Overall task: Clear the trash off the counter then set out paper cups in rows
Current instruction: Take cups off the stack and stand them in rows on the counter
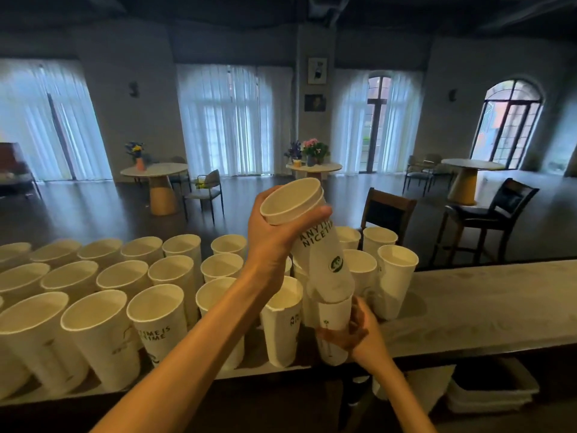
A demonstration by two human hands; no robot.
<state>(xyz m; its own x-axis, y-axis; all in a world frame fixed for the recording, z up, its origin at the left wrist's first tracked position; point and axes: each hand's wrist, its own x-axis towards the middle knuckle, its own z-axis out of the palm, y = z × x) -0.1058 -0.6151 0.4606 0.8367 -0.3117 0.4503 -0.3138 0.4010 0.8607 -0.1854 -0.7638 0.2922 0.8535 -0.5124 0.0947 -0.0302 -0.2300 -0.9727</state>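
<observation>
**Cup stack held over the desk, lowest cup gripped from below**

Left hand (274, 232): fingers and thumb wrapped round the top of a tilted stack of nested white paper cups (315, 245), just under the open rim. Dark lettering and a round green logo show on the stack's side. The stack leans down and to the right, above the desk.

Right hand (352, 335): fingers curled round the lowest white paper cup (332, 326) at the stack's bottom end. This cup sits near the front edge of the long pale grey desk (487, 307); whether its base touches the surface I cannot tell, the hand covers it.

Standing white paper cups (103, 295): upright, mouths open, in roughly three rows from the left edge of view to just behind the stack. A few more stand right of the stack.

Background: round tables, dark chairs, curtained windows. Below the desk at right, white flat trays (493, 392).
</observation>
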